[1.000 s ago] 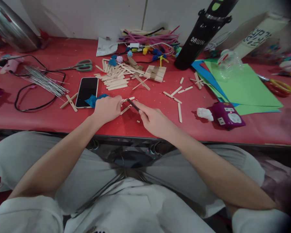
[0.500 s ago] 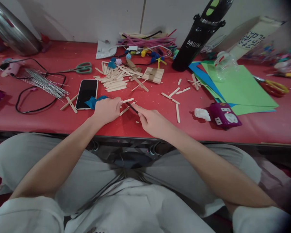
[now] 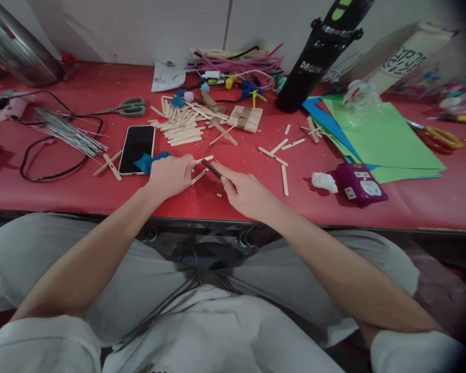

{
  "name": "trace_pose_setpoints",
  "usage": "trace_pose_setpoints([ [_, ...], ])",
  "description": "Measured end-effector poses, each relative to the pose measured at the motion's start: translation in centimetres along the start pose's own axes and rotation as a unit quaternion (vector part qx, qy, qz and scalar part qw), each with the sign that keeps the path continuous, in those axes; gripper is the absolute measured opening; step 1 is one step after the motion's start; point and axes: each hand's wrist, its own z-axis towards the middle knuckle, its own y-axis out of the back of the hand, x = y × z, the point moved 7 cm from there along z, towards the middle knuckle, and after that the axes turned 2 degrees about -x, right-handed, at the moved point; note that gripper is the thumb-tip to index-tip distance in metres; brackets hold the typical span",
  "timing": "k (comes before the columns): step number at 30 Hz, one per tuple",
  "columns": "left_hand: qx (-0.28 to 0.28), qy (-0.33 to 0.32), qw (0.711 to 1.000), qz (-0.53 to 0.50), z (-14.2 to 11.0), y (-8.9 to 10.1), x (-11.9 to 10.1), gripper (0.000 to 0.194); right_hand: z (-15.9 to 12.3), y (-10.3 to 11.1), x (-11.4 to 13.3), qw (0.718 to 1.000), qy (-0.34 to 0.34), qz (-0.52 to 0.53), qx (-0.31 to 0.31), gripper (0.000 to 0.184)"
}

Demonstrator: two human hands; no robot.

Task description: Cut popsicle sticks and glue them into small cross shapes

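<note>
Pinched in the fingers of my left hand (image 3: 171, 176) is a wooden craft stick (image 3: 205, 159), its free end pointing right. My right hand (image 3: 246, 190) grips a thin dark blade-like tool (image 3: 212, 169); its tip meets the stick. Whether it is a knife or a file I cannot make out. Below the tool, another craft stick (image 3: 199, 176) lies on the red surface near a small cut-off piece (image 3: 219, 195). Beside my left hand is a blue scrap (image 3: 144, 163), partly over a phone (image 3: 136, 149).
A pile of craft sticks (image 3: 184, 129) lies beyond my hands, with loose pieces to the right. Scissors (image 3: 132, 106) and metal wires (image 3: 72, 133) are at left. A black bottle (image 3: 305, 67), green paper (image 3: 399, 137) and a purple adapter (image 3: 360, 185) stand or lie right.
The dark tool has turned slightly, so its flat side shows more. Both hands stay nearly in place, still holding the same things. The view has shifted a little.
</note>
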Motion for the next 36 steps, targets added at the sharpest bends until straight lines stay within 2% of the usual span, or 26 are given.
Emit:
trace_pose_setpoints([
  [7, -0.003, 0.004, 1.000, -0.002, -0.07, 0.08, 0.16, 0.041, -0.17, 0.07, 0.24, 1.000, -0.008, 0.005, -0.001, 0.056],
  [21, 0.008, 0.003, 1.000, -0.003, -0.16, 0.12, -0.05, 0.040, 0.00, -0.31, 0.47, 0.998, -0.004, -0.050, 0.028, 0.059],
  [36, -0.002, -0.005, 1.000, 0.002, -0.04, -0.13, 0.15, 0.041, -0.23, 0.00, 0.31, 1.000, -0.020, -0.008, 0.007, 0.057],
])
